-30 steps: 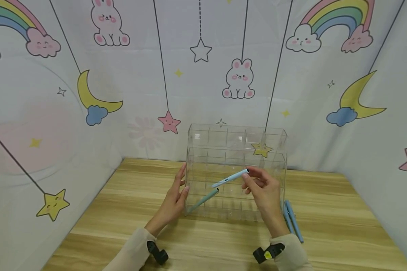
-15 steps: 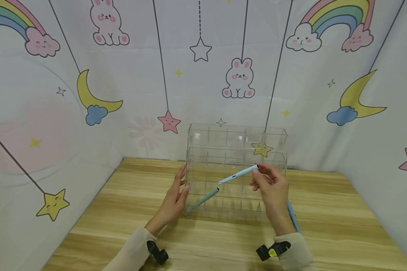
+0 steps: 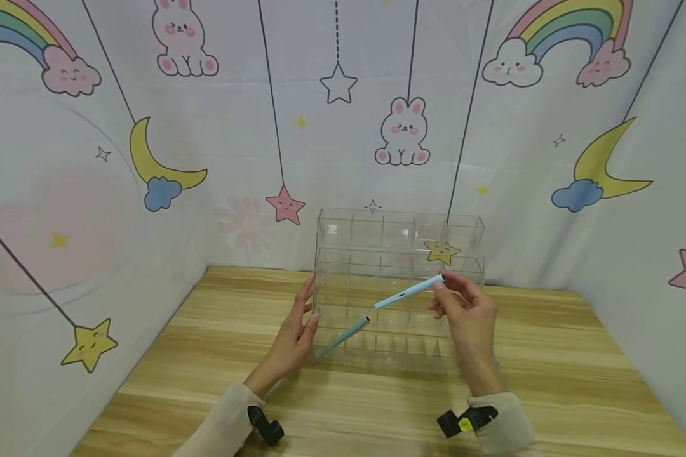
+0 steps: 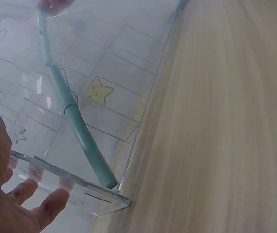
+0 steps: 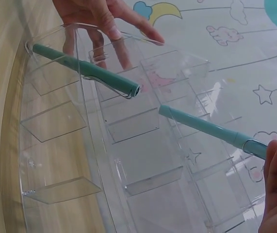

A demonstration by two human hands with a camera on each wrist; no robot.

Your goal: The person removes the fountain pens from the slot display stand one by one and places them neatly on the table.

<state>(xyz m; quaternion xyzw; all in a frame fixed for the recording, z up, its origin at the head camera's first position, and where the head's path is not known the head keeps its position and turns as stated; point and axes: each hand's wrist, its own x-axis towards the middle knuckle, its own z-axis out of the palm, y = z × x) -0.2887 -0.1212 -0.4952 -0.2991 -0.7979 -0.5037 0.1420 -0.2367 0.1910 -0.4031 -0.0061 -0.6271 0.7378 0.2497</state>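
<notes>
The left hand (image 3: 293, 336), fingers straight, braced the clear organizer (image 3: 398, 289) while the right hand (image 3: 469, 314) pinched 1 blue pen (image 3: 410, 291) above its compartments, tip angled downward for insertion.

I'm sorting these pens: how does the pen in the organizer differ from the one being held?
The green pen leans in the clear organizer's front-left compartment, untouched; the light-blue pen is pinched by the right hand above the compartments. The green one looks darker. Both are slim and slanted, with clips.
</notes>
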